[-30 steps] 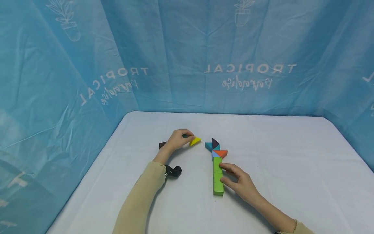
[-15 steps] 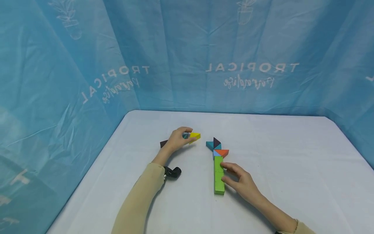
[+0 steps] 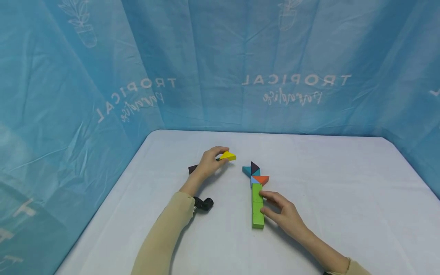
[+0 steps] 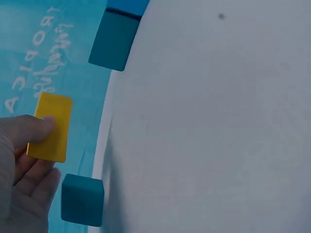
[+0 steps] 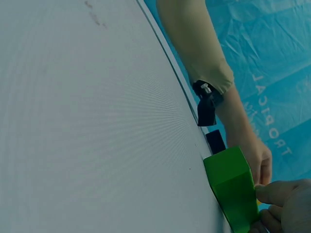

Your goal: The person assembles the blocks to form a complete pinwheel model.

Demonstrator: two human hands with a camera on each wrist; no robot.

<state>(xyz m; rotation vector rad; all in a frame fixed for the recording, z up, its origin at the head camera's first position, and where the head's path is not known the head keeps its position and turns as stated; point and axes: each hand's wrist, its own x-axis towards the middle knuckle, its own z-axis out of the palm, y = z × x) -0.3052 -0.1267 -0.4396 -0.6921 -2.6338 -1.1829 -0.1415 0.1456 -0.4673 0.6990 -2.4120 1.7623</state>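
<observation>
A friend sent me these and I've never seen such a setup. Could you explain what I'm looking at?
There's no robot here, just a person's two bare hands over a white table, with printed blue cloth behind. The widest picture comes from a camera worn on the head, looking forward and down. The other two come from wrist cameras, each watching its own hand's work; the black device at the left wrist is probably one.

The left hand pinches a yellow triangular block. The right hand touches the side of a green row on the table. At its far end sit an orange block, a light blue block, teal pieces and a dark triangle. Another dark block shows partly behind the left hand.
</observation>
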